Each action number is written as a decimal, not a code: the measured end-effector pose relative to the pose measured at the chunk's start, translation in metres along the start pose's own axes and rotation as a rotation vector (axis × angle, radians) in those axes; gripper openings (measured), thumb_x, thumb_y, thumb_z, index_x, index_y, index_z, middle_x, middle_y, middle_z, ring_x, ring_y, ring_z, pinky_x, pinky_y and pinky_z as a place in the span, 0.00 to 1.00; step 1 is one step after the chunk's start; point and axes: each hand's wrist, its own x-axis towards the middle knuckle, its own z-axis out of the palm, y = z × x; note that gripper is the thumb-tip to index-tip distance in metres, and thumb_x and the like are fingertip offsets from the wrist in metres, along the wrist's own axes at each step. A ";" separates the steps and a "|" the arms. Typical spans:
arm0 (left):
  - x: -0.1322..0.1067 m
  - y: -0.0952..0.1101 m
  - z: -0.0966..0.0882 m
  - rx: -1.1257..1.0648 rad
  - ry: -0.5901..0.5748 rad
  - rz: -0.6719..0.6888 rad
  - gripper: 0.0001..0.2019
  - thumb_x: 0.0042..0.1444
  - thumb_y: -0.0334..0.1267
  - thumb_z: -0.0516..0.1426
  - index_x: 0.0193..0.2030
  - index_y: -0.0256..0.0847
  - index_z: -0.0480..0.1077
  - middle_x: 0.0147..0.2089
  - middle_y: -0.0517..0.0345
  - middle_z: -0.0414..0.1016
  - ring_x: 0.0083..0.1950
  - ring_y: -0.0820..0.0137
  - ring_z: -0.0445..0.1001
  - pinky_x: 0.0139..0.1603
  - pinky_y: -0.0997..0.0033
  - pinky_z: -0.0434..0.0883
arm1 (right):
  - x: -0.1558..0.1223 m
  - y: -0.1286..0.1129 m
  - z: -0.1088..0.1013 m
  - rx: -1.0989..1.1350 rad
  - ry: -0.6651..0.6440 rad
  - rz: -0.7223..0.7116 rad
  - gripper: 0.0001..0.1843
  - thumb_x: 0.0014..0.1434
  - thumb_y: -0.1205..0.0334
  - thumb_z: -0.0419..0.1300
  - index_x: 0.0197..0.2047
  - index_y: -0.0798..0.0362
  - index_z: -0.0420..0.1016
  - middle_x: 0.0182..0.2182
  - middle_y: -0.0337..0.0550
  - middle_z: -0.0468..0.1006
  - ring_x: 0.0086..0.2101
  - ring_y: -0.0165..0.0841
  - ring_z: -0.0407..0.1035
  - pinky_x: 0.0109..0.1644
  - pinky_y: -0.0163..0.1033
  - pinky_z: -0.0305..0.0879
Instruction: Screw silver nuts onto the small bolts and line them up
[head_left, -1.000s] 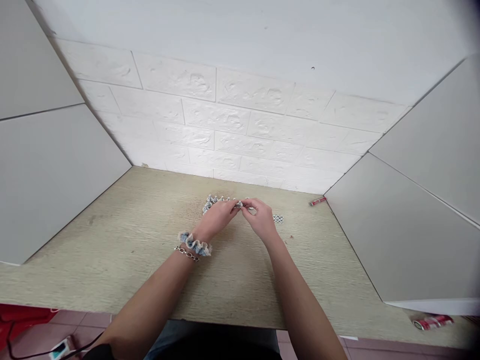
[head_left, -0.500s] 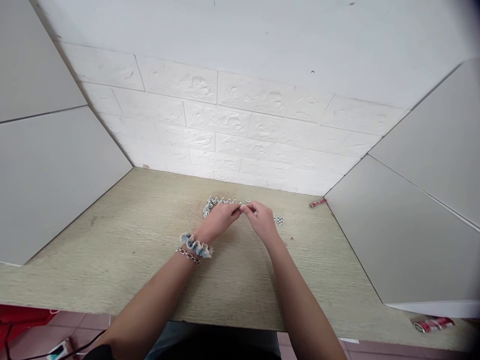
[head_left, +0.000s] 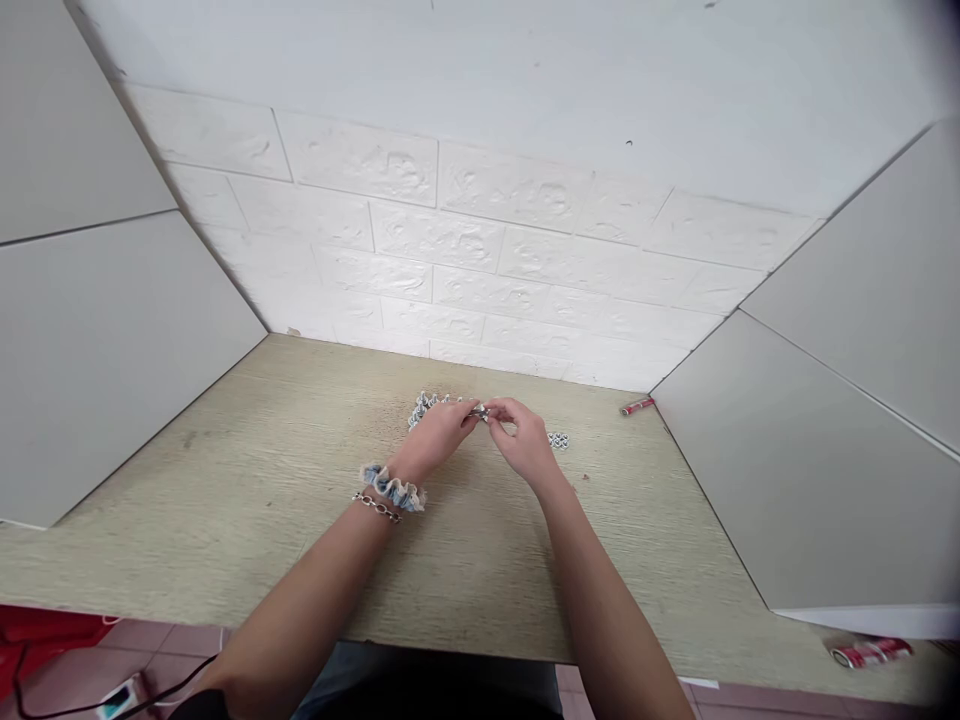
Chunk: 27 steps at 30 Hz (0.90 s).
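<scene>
My left hand (head_left: 435,435) and my right hand (head_left: 521,440) meet at the fingertips over a wood-grain tabletop (head_left: 262,490). Both pinch a small metal fastener (head_left: 478,412), partly hidden by the fingers. Just behind my left hand lies a curved row of small steel bolts and nuts (head_left: 425,408). A smaller cluster of steel nuts (head_left: 558,440) sits to the right of my right hand. My left wrist wears a blue-and-white fabric scrunchie (head_left: 391,488) and a chain bracelet (head_left: 376,507).
A white brick-pattern wall (head_left: 465,240) rises behind the tabletop, with grey panels (head_left: 112,350) on both sides. A small red-and-white tube (head_left: 637,406) lies at the far right corner. A crushed red can (head_left: 870,653) lies near the lower right edge.
My hands have closed together on the fastener and shifted slightly up the picture. The small washer visible past my fingertips half a second ago no longer shows.
</scene>
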 end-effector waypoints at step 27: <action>-0.001 -0.001 0.003 -0.005 -0.031 0.008 0.11 0.58 0.36 0.47 0.45 0.40 0.67 0.34 0.57 0.73 0.33 0.71 0.70 0.35 0.74 0.63 | 0.000 -0.003 -0.001 -0.084 -0.066 0.117 0.13 0.53 0.57 0.51 0.40 0.49 0.71 0.32 0.39 0.74 0.30 0.30 0.67 0.34 0.34 0.60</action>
